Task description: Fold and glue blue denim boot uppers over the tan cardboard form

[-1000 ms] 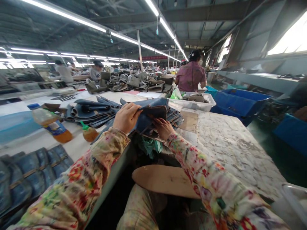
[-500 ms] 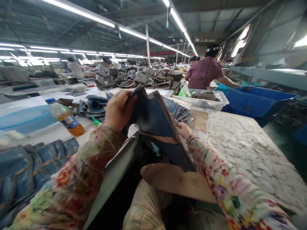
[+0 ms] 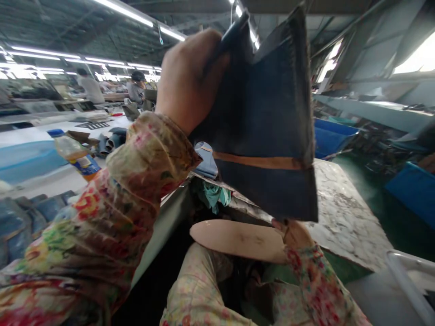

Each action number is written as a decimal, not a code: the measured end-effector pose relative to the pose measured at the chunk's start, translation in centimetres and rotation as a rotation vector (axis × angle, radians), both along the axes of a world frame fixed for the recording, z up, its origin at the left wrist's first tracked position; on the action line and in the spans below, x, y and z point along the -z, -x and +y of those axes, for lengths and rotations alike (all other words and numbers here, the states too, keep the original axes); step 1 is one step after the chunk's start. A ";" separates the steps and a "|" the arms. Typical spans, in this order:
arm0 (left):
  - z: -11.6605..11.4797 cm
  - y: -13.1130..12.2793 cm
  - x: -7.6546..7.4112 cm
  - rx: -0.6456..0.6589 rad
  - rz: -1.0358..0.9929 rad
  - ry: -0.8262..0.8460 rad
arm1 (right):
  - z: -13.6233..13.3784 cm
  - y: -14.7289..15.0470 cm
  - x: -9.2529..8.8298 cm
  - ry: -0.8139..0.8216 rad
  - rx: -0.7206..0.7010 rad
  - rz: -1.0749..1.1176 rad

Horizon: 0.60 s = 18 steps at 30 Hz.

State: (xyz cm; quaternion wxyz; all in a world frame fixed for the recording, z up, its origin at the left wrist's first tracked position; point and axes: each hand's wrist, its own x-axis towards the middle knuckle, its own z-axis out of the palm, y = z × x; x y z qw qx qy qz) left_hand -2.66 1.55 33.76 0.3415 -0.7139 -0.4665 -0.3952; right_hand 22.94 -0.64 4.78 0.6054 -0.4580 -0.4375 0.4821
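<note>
My left hand [image 3: 193, 77] is closed on the top edge of a dark blue folded panel [image 3: 268, 108], which looks like denim, and holds it up in front of me. A tan strip [image 3: 254, 160] runs across its lower part. My right hand [image 3: 295, 233] is just below the panel's lower right corner, near the end of a long tan board with a rounded tip [image 3: 238, 240]. The panel partly covers that hand, and its fingers are hard to make out. The board lies level over my knees.
On the left, stacked blue pieces [image 3: 20, 226] lie near a bottle of orange drink [image 3: 76, 154]. Teal cloth [image 3: 215, 194] hangs at the table edge. A marbled tabletop [image 3: 346, 208] and a blue bin [image 3: 404, 194] are on the right. A person [image 3: 90, 86] is at work farther off.
My left hand has risen with the panel, which is now larger and closer in view. My right hand has dropped from the panel's right edge to below it. The view has turned right.
</note>
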 end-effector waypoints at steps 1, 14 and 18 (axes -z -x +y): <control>-0.4 -0.6 -0.7 -0.021 0.008 0.008 | -0.8 -0.3 -0.2 0.008 0.024 0.069; -3.3 -4.4 -1.9 0.068 0.014 0.058 | -3.8 -0.5 -4.2 -0.234 0.512 0.236; -3.8 -4.4 -2.4 0.085 0.034 0.075 | -4.1 0.1 -3.3 -0.254 0.572 0.123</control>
